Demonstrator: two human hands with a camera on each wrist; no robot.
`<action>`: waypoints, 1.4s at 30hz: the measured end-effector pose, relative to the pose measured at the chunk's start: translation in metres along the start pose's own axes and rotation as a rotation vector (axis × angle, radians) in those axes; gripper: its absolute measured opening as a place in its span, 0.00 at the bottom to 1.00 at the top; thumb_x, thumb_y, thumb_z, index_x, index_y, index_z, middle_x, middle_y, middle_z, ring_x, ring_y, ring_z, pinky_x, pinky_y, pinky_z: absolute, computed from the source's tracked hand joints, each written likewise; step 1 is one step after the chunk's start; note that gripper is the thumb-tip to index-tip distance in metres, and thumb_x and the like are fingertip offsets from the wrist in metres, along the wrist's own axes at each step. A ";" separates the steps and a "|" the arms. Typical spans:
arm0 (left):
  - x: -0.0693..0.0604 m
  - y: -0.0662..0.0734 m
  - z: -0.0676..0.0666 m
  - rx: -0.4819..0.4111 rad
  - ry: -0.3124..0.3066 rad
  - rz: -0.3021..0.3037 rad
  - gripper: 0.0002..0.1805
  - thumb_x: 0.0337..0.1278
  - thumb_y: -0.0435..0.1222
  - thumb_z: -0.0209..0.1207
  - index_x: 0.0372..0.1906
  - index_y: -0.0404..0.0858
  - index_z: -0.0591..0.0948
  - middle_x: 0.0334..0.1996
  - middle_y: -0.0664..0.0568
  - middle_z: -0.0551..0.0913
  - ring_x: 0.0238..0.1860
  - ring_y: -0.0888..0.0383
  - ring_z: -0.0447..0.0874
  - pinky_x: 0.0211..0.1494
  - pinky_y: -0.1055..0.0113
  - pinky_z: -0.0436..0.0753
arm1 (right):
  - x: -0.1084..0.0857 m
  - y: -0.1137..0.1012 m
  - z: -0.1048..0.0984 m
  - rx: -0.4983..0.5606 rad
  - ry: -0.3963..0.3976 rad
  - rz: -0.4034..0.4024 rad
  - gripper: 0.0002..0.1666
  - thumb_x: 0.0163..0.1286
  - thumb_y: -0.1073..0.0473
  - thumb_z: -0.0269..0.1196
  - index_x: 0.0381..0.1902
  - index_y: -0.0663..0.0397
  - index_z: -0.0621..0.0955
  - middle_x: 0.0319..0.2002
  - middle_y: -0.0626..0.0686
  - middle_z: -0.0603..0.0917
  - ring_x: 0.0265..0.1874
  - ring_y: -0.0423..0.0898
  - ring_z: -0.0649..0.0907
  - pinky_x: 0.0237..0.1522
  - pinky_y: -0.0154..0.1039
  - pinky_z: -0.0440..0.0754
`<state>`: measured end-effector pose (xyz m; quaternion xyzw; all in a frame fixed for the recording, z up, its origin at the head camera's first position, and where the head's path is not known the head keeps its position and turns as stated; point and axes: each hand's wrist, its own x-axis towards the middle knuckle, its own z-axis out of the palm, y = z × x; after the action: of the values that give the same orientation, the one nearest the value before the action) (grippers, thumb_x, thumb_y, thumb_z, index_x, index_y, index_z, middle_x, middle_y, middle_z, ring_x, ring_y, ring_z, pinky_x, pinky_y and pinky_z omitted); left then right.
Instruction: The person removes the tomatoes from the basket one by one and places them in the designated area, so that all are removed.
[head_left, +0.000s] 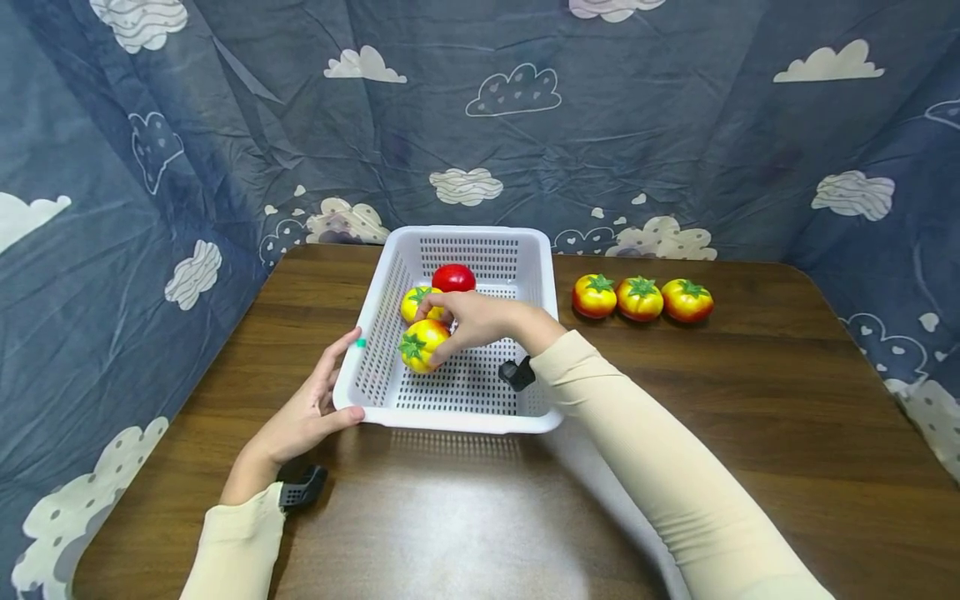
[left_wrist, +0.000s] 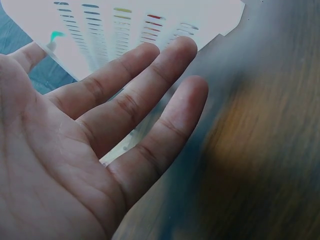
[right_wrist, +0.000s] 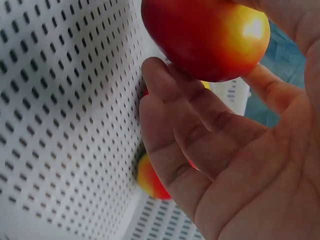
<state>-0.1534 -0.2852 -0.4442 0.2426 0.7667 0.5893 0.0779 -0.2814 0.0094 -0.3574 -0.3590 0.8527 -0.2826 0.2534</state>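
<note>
While the R hand (head_left: pixel 474 321) reaches into the basket (head_left: pixel 450 419), its thumb & fingers pinch 1 tomato (head_left: pixel 422 348), yellow going to red, green leafy top turned L; underside mostly red per R wrist view. Tomato location: within basket, L half, over slotted floor; can't tell if touching floor.

L hand (head_left: pixel 318 412), qty 1: at basket's near L corner, thumb on near rim, index tip at L rim by small green mark (head_left: pixel 361 342); other fingers fairly straight, spread w/ gaps btwn.

Basket, qty 1: white, slotted walls & floor, upright on table (head_left: pixel 750 400). Also inside: rear tomato (head_left: pixel 412 305), yellow w/ green top, just beyond the held one; red fruit (head_left: pixel 453 276), farther back, nr far wall.

Row of tomatoes (head_left: pixel 639 300), qty 3: on table, R of basket, close together, yellow/red, green tops showing.

Table: brown, wood grain, glare nr front. Cloth (head_left: pixel 420 142): blue-grey, white cloud prints, behind & both sides. Sleeves (head_left: pixel 660 458): cream, both arms; black wrist cams (head_left: pixel 303 487), 1 ea.
</note>
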 end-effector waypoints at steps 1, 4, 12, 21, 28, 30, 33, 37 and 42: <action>0.000 0.000 0.000 0.001 0.001 -0.002 0.56 0.69 0.30 0.66 0.88 0.51 0.43 0.73 0.20 0.69 0.60 0.59 0.87 0.57 0.70 0.85 | -0.002 0.001 -0.002 0.010 0.005 0.003 0.35 0.62 0.51 0.79 0.64 0.44 0.76 0.56 0.57 0.84 0.58 0.53 0.81 0.63 0.44 0.82; -0.001 -0.001 0.000 0.003 0.003 -0.005 0.56 0.69 0.30 0.66 0.88 0.51 0.43 0.72 0.20 0.69 0.59 0.59 0.87 0.56 0.70 0.85 | -0.010 0.002 -0.007 0.009 0.026 0.007 0.35 0.62 0.50 0.79 0.63 0.46 0.76 0.56 0.57 0.83 0.58 0.53 0.81 0.62 0.45 0.83; -0.003 0.000 0.001 0.004 0.010 -0.005 0.55 0.69 0.29 0.65 0.88 0.51 0.44 0.72 0.20 0.69 0.59 0.61 0.86 0.56 0.70 0.85 | -0.035 0.003 -0.023 0.033 0.062 -0.001 0.37 0.62 0.48 0.77 0.64 0.46 0.73 0.60 0.55 0.83 0.57 0.53 0.83 0.62 0.46 0.84; -0.002 0.000 0.001 0.000 0.002 0.005 0.55 0.70 0.29 0.65 0.89 0.50 0.43 0.74 0.20 0.67 0.61 0.61 0.85 0.58 0.71 0.84 | -0.062 0.005 -0.037 0.052 0.128 -0.022 0.35 0.63 0.49 0.77 0.62 0.46 0.73 0.58 0.55 0.83 0.52 0.52 0.85 0.58 0.47 0.85; -0.001 0.000 0.001 -0.002 0.003 0.008 0.55 0.69 0.28 0.65 0.89 0.50 0.43 0.73 0.20 0.67 0.60 0.61 0.85 0.57 0.70 0.85 | -0.081 0.009 -0.045 0.111 0.158 0.006 0.35 0.64 0.50 0.78 0.64 0.43 0.73 0.53 0.56 0.86 0.45 0.54 0.88 0.55 0.46 0.86; -0.001 -0.001 0.001 0.000 0.004 0.009 0.55 0.69 0.28 0.65 0.89 0.50 0.43 0.73 0.20 0.67 0.60 0.61 0.85 0.57 0.70 0.85 | -0.086 0.011 -0.047 0.100 0.175 0.006 0.35 0.64 0.49 0.78 0.64 0.42 0.73 0.54 0.55 0.86 0.44 0.53 0.88 0.55 0.46 0.86; -0.001 -0.001 0.001 0.007 0.006 0.005 0.55 0.70 0.29 0.65 0.89 0.51 0.43 0.74 0.20 0.67 0.61 0.61 0.85 0.57 0.71 0.84 | -0.093 0.017 -0.050 0.083 0.206 -0.007 0.36 0.64 0.49 0.78 0.64 0.43 0.74 0.56 0.56 0.86 0.46 0.52 0.88 0.57 0.48 0.87; -0.001 -0.001 0.001 0.011 0.006 -0.001 0.55 0.70 0.30 0.65 0.89 0.52 0.43 0.75 0.21 0.66 0.61 0.61 0.84 0.58 0.71 0.84 | -0.100 0.025 -0.052 0.068 0.249 -0.018 0.35 0.63 0.48 0.79 0.64 0.45 0.75 0.57 0.56 0.85 0.52 0.52 0.86 0.59 0.52 0.86; 0.000 -0.001 0.001 0.010 0.003 0.002 0.55 0.70 0.30 0.65 0.89 0.51 0.43 0.75 0.20 0.65 0.61 0.61 0.85 0.57 0.71 0.84 | -0.110 0.035 -0.055 0.066 0.305 0.002 0.33 0.62 0.48 0.79 0.61 0.44 0.77 0.57 0.52 0.84 0.52 0.51 0.85 0.54 0.48 0.85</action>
<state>-0.1530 -0.2849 -0.4452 0.2429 0.7696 0.5857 0.0749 -0.2652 0.1298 -0.3163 -0.3026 0.8718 -0.3615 0.1328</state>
